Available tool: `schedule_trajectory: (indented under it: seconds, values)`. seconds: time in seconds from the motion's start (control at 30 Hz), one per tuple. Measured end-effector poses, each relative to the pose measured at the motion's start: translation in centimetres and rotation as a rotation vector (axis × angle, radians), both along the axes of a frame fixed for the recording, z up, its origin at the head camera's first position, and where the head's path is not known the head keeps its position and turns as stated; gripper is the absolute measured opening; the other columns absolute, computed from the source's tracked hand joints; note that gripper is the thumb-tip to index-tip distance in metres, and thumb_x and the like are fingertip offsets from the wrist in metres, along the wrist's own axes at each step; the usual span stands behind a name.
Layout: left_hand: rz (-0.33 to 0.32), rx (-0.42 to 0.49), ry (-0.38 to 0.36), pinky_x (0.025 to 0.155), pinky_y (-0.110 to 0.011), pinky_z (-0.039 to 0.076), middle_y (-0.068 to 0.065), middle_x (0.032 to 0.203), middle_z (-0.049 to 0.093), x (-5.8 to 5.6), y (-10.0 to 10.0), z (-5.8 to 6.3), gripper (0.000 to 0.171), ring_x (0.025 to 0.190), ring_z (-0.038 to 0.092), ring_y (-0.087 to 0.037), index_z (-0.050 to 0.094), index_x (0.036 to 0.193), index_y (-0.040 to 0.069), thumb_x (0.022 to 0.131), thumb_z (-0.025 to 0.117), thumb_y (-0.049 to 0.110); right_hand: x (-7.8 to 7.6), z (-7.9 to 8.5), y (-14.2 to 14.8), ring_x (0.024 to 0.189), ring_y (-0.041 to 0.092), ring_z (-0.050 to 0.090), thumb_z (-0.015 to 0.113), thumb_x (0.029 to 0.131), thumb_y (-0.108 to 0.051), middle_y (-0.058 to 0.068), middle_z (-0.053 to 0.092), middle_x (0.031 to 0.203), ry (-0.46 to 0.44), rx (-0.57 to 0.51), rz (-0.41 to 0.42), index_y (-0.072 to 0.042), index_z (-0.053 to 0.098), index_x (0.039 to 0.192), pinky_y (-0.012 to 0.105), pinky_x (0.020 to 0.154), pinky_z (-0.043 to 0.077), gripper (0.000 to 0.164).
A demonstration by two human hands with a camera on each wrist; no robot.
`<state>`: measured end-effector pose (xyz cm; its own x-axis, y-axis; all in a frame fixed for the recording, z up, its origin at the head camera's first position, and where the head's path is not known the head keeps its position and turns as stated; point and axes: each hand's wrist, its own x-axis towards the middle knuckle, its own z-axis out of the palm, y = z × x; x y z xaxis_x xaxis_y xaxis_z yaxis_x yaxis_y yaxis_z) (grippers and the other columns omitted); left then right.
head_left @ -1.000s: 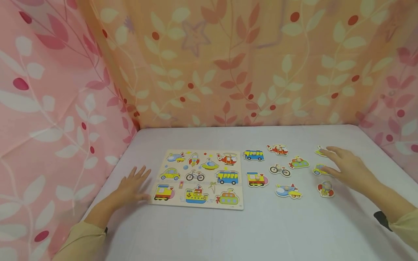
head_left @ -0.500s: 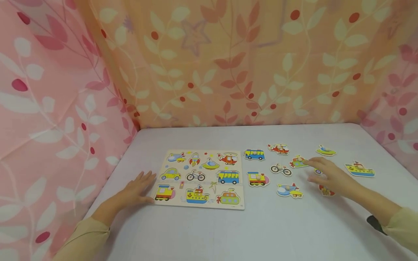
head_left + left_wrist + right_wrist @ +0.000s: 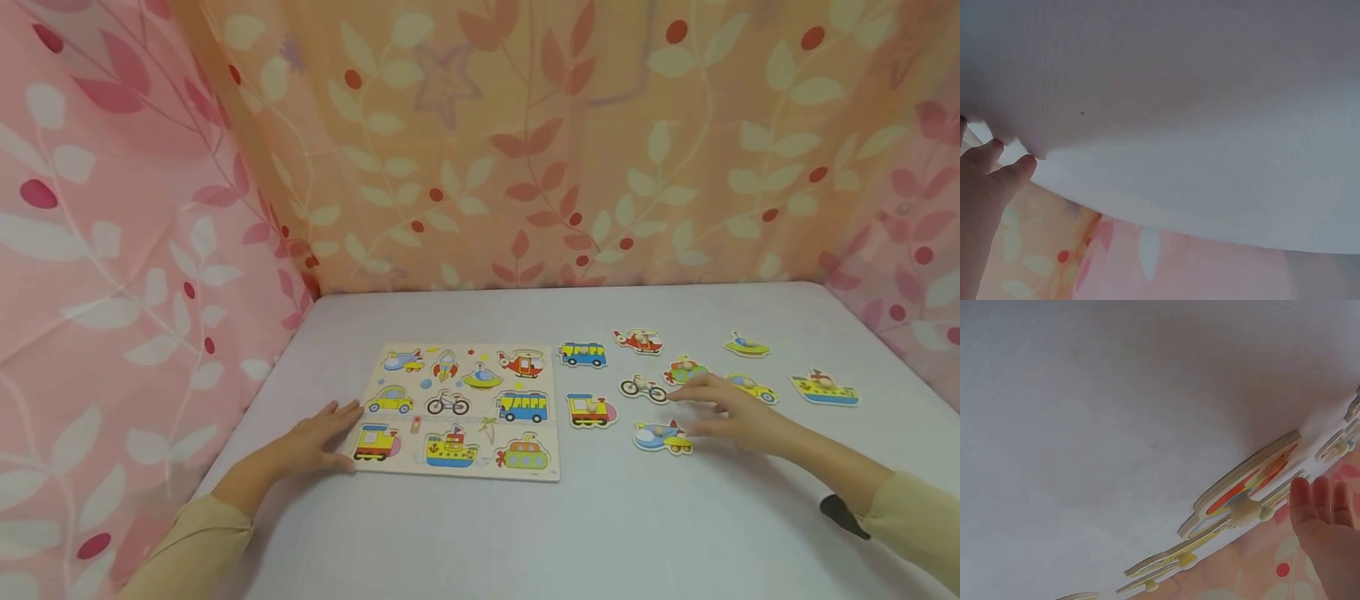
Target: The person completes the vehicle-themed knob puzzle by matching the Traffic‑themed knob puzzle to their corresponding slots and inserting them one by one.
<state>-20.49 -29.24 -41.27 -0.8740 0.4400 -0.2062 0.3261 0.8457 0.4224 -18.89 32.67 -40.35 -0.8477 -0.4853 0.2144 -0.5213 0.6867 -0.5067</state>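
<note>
A wooden puzzle board (image 3: pixel 457 383) printed with vehicles lies flat on the table. My left hand (image 3: pixel 311 442) is at its left edge, fingers spread and relaxed, and shows at the side of the left wrist view. My right hand (image 3: pixel 731 412) reaches over the loose pieces with fingers slightly bent, holding nothing. Its fingertips are close to the airplane piece (image 3: pixel 662 437) and the bicycle piece (image 3: pixel 637 388). Just beyond them lies the submarine piece (image 3: pixel 684 370). The rocket piece (image 3: pixel 1266 475), with its round knob, shows in the right wrist view; my right hand covers it in the head view.
Left of my right hand lie the bus (image 3: pixel 583 354), train (image 3: pixel 590 410) and helicopter (image 3: pixel 639 341) pieces. The car (image 3: pixel 753 388), flying saucer (image 3: pixel 746 343) and ship (image 3: pixel 825 388) pieces are beyond and to the right. A floral curtain (image 3: pixel 525 150) stands behind the table.
My right hand has moved left and toward me, from beside the saucer and car pieces to the airplane piece, uncovering the ship piece. My left hand has come slightly nearer the board's edge.
</note>
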Motion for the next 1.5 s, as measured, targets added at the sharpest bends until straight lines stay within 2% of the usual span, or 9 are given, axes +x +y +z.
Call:
schedule_trajectory:
  seconds: [0.13, 0.23, 0.33, 0.57, 0.7, 0.97, 1.2, 1.5]
  values:
    - [0.000, 0.002, -0.002, 0.103, -0.074, 0.016, -0.022, 0.154, 0.028, -0.1, 0.0, 0.1, 0.097, 0.139, 0.012, -0.055, 0.035, 0.148, 0.000, 0.075, 0.079, 0.046, -0.3, -0.1, -0.5, 0.097, 0.003, 0.049, 0.080, 0.080, -0.018, 0.002, 0.056, 0.112, -0.077, -0.050, 0.008, -0.008, 0.069, 0.117, 0.024, 0.072, 0.047, 0.039]
    - [0.010, 0.005, -0.010, 0.104, -0.074, 0.016, -0.022, 0.155, 0.028, -0.2, 0.1, 0.1, 0.097, 0.140, 0.012, -0.054, 0.035, 0.148, 0.000, 0.075, 0.079, 0.046, -0.6, -0.4, -0.8, 0.094, 0.003, 0.048, 0.079, 0.080, -0.016, 0.002, 0.056, 0.109, -0.131, -0.073, 0.036, -0.006, 0.071, 0.114, 0.023, 0.071, 0.045, 0.036]
    - [0.021, 0.008, -0.021, 0.104, -0.073, 0.015, -0.021, 0.155, 0.028, -0.2, 0.1, 0.1, 0.097, 0.140, 0.011, -0.054, 0.035, 0.149, 0.001, 0.074, 0.080, 0.045, -0.9, -0.5, -1.2, 0.094, 0.004, 0.047, 0.079, 0.080, -0.018, 0.001, 0.055, 0.106, -0.176, -0.046, 0.047, -0.008, 0.073, 0.111, 0.025, 0.073, 0.044, 0.033]
    - [0.042, 0.004, -0.045, 0.104, -0.073, 0.016, -0.020, 0.155, 0.028, 0.0, 0.1, 0.2, 0.099, 0.140, 0.011, -0.052, 0.034, 0.150, 0.003, 0.073, 0.080, 0.046, -1.5, -0.4, -2.3, 0.099, 0.022, 0.045, 0.080, 0.078, -0.021, 0.000, 0.055, 0.102, -0.297, 0.001, -0.003, -0.012, 0.076, 0.104, 0.035, 0.076, 0.041, 0.028]
    - [0.047, -0.002, -0.050, 0.104, -0.073, 0.017, -0.019, 0.156, 0.028, 0.0, 0.2, 0.3, 0.100, 0.141, 0.011, -0.051, 0.033, 0.150, 0.004, 0.073, 0.080, 0.047, -1.6, -0.4, -2.6, 0.095, 0.024, 0.044, 0.081, 0.078, -0.019, 0.002, 0.054, 0.100, -0.373, -0.007, -0.043, -0.013, 0.077, 0.099, 0.034, 0.072, 0.039, 0.023]
    - [0.071, -0.011, -0.062, 0.105, -0.072, 0.017, -0.018, 0.156, 0.028, -0.1, 0.2, 0.3, 0.101, 0.142, 0.011, -0.050, 0.033, 0.151, 0.005, 0.072, 0.081, 0.048, -2.1, -0.7, -2.7, 0.085, 0.014, 0.047, 0.081, 0.077, -0.018, -0.001, 0.056, 0.091, -0.347, 0.015, -0.032, -0.011, 0.078, 0.095, 0.026, 0.070, 0.040, 0.020]
    - [0.101, -0.041, -0.073, 0.105, -0.071, 0.017, -0.015, 0.158, 0.026, -0.6, 0.4, 0.0, 0.104, 0.143, 0.010, -0.047, 0.032, 0.152, 0.009, 0.071, 0.080, 0.051, -1.7, -0.6, -2.7, 0.084, 0.019, 0.047, 0.079, 0.080, -0.017, 0.001, 0.055, 0.090, -0.440, -0.006, -0.093, -0.011, 0.077, 0.098, 0.026, 0.066, 0.041, 0.020]
    - [0.082, -0.013, -0.041, 0.105, -0.072, 0.018, -0.018, 0.156, 0.028, -0.1, 0.3, 0.0, 0.101, 0.141, 0.012, -0.051, 0.033, 0.150, 0.005, 0.072, 0.081, 0.048, -1.7, -0.3, -3.0, 0.085, 0.020, 0.048, 0.078, 0.082, -0.018, 0.002, 0.057, 0.091, -0.460, -0.013, -0.122, -0.010, 0.077, 0.098, 0.027, 0.067, 0.043, 0.018]
